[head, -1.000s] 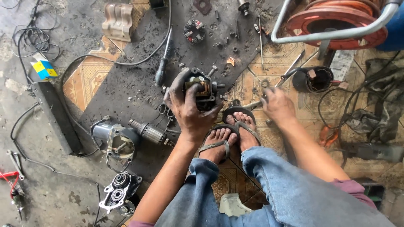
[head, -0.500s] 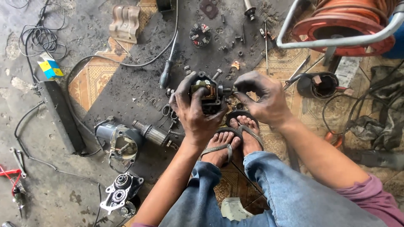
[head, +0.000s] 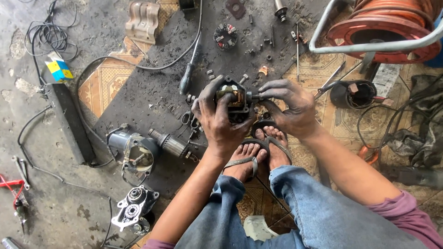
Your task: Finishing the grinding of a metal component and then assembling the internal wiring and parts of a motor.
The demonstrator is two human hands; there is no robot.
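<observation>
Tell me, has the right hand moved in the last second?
Yes. The right hand has come in leftward from beside the black cylinder housing and its fingers now touch the side of the motor part gripped by the left hand.

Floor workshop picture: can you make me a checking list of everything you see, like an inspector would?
Surface: patterned tile floor with a dark greasy mat, dirty.
Job's things: small motor part held up over the mat.
Clutter: screwdriver, grey motor housing, gear assembly, round brush plate, loose bolts, black cup-shaped casing.
Grippers: left hand grips the motor part from below; right hand touches its side with the fingertips. Both are grease-blackened.
Cables: black cable coil at the top left; orange hose reel.
Surroundings: sandalled feet, blue jeans.
</observation>
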